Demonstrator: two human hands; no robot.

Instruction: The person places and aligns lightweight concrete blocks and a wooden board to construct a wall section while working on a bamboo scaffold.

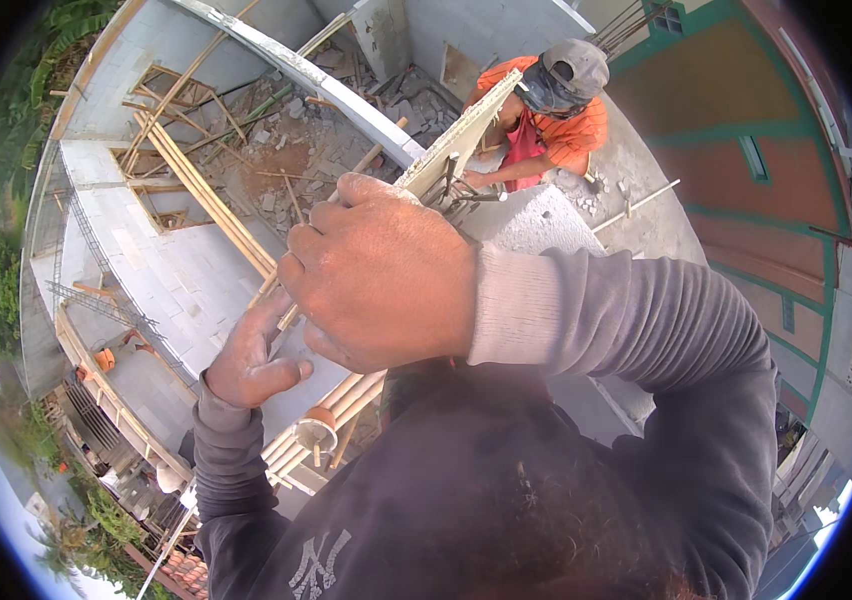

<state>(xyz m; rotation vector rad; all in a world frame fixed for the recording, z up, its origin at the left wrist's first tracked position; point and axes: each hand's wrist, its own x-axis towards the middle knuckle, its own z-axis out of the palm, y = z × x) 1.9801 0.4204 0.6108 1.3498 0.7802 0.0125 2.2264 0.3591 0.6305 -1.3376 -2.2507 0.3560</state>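
The bare left hand (246,360) is resting low, thumb spread; I cannot tell if its fingers are gripping. The right hand (391,275) is holding a long, flat, pale, rough-edged board (466,132), fingers bent over it. It is slanting up rightward, and is probably feeling stiff but crumbly; its long sides are likely suiting fingers best.

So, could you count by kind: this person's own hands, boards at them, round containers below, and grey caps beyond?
Own hands: 2 (left hand, right hand)
Boards: 1 (pale board)
Round containers: 1 (round container)
Grey caps: 1 (grey cap)
Total: 5
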